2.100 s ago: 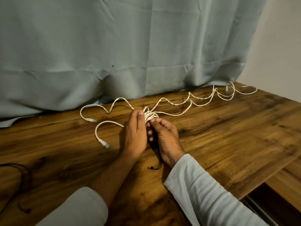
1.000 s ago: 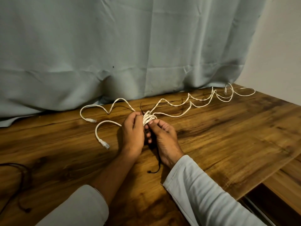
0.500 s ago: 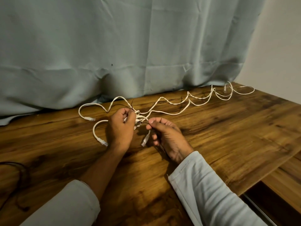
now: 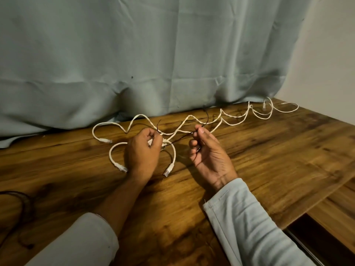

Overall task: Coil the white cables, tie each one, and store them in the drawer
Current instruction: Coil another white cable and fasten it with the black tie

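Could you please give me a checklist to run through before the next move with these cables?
1. Left hand grips the white cables: ok.
2. Right hand pinches the dark tie: ok.
3. Cables coiled: not ok; they trail loose along the table.
4. Tie wrapped round them: cannot tell; the left hand hides it.
5. Drawer open: cannot tell; only a dark gap beside the table shows.
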Demonstrator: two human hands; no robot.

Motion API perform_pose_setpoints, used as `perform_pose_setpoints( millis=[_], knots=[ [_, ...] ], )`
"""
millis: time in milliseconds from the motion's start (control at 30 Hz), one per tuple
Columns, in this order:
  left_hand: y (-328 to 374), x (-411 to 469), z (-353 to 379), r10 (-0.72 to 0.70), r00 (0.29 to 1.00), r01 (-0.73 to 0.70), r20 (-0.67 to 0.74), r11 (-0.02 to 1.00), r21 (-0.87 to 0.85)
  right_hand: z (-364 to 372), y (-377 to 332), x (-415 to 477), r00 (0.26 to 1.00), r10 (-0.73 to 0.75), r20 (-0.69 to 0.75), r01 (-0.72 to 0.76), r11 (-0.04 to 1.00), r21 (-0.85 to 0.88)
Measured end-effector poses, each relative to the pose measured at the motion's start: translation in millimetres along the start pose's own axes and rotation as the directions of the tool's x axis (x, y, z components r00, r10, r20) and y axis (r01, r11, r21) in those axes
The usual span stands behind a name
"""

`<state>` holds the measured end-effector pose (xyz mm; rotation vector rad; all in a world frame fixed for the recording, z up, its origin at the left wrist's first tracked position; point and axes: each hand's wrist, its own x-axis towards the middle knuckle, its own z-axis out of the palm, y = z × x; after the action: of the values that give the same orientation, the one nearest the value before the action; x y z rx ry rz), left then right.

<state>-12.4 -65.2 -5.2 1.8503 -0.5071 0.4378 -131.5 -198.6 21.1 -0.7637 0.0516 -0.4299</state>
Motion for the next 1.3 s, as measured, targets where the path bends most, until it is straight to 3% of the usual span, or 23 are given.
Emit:
perform_pose_setpoints(
  millis=[433, 833, 1033, 1300],
  knots=[
    [-2.8, -0.2, 1.4, 0.097, 0.993, -0.105, 0.074, 0.988, 0.114, -7.3, -12.2, 2.4, 0.981, -0.130, -0.146, 0.136, 0.990, 0.034],
    [1.6, 1.2, -4.0, 0.252, 0.967, -0.256, 0.044, 0.945, 0.202, -13.0, -11.9, 6.0, 0.960, -0.230, -0.159, 0.195, 0.958, -0.210],
    [10.0, 8.6, -20.0, 0.463, 0.885, -0.417, -0.053, 0.837, 0.353, -14.5, -9.3, 7.1, 0.965, -0.241, -0.103, 0.216, 0.954, -0.209],
    [15.6, 2.3, -15.6, 0.641, 0.765, -0.599, 0.064, 0.670, 0.438, -15.5, -6.0, 6.8, 0.983, -0.177, -0.054, 0.159, 0.955, -0.250]
  ],
)
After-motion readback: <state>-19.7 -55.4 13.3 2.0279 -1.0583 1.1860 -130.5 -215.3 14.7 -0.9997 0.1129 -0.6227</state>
